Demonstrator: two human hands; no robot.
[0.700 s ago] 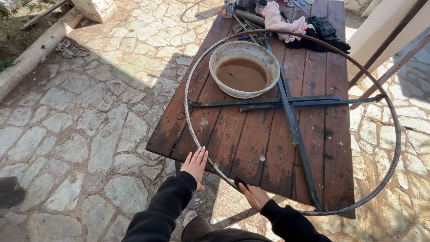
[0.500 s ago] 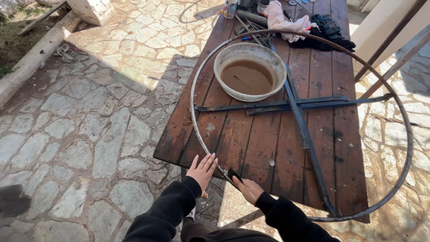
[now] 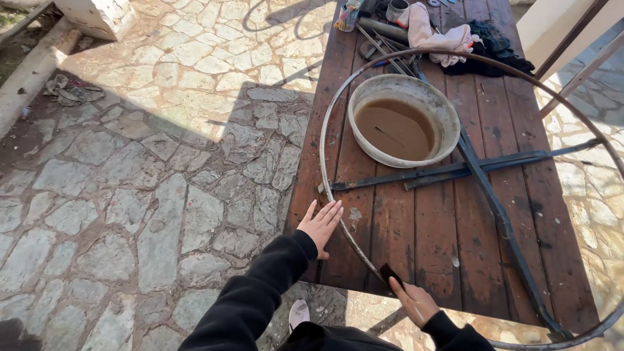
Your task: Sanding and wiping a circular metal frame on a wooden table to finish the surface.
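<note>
The head view looks down on a dark wooden table (image 3: 416, 227) standing on stone paving (image 3: 162, 195). A large metal hoop (image 3: 323, 140) lies flat on the table, its right side reaching out past the table's edge. Two dark metal bars (image 3: 494, 208) cross inside the hoop.

The left hand (image 3: 322, 224) lies flat, fingers straight and together, its grip released. The fingertips rest on or right at the hoop's near-left arc, by the table's left edge. It holds nothing.

The right hand (image 3: 416, 302) is at the table's near edge, its grip clenched around a small dark block (image 3: 390, 274). The block's tip touches the hoop's rim where the rim nears the near edge. Both arms wear black sleeves.

Inside the hoop, toward its far side, stands a round basin (image 3: 437, 104) of brown liquid (image 3: 393, 130), with a thin stick lying in it. The basin sits just beside the longer bar, touching or nearly touching it.

At the far end of the table lie a pink cloth (image 3: 432, 32) and a black cloth (image 3: 494, 49), touching each other, under the hoop's far arc. Near them are thin metal rods (image 3: 383, 49) and a small can (image 3: 348, 16) at the far left corner.

On the paving to the left lies a crumpled rag (image 3: 68, 91), well apart from the table.
</note>
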